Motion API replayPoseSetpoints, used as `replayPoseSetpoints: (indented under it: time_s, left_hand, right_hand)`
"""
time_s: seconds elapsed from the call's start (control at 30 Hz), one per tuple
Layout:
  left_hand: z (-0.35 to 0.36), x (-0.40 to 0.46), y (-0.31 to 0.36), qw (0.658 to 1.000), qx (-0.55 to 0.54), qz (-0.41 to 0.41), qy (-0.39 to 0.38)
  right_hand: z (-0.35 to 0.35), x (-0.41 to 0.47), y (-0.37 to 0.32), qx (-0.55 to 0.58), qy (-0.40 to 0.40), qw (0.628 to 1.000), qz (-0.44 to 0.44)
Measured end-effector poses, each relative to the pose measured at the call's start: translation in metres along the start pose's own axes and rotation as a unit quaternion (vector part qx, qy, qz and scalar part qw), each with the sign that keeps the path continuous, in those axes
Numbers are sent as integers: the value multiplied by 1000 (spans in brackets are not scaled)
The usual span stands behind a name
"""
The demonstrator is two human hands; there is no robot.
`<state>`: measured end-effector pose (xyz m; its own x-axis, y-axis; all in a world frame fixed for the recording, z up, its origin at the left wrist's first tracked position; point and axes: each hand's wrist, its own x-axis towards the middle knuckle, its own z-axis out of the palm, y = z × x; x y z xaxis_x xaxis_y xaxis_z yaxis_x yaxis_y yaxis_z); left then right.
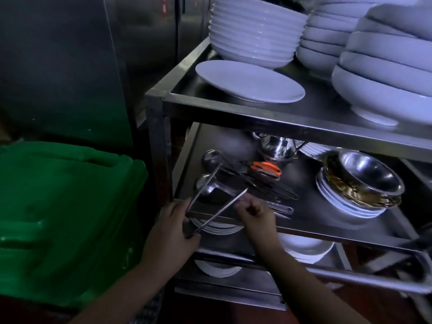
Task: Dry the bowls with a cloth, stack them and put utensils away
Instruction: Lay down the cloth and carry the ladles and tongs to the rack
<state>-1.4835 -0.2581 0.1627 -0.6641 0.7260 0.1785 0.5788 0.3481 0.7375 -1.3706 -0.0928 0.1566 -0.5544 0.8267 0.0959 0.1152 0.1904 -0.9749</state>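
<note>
My left hand (174, 224) grips the hinge end of metal tongs (218, 208), whose two arms spread apart and point up over the front lip of the middle shelf (327, 232). My right hand (253, 211) hovers at that lip with fingers curled, holding nothing that I can see. On the shelf lie ladles (205, 183), dark utensils and an orange-handled tool (265, 169). White bowls (252, 31) stand in tall stacks on the top shelf, with one flat plate (247, 81) in front.
A green plastic bin (60, 218) stands close on the left. Steel bowls (367, 178) sit on white plates at the middle shelf's right, with a shiny steel pot (275, 146) behind. More plates (306, 249) fill the lower shelf. A steel cabinet (70, 54) rises at the back left.
</note>
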Motion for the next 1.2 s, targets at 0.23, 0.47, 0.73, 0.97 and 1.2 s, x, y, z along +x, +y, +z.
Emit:
replayPoseSetpoints:
  time_s: [0.23,0.47,0.73,0.97,1.2]
  left_hand:
    - [28,16,31,998,-35,41,15]
    - [12,18,26,994,-14,94,-46]
    - [-16,21,7,993,20,115,-19]
    - [-27,17,-5,993,49,109,-14]
    - [-20,9,-6,992,39,112,-43]
  right_hand:
    - [13,-22,-21,51,19,997,59]
    - [-37,30,-54,-168,27,985,-34]
    - [-49,96,-45,-610,-155,764,-138]
    - [-33,94,-17,-674,-223,696,-111]
    - [-34,78,-26,-664,-175,720,-106]
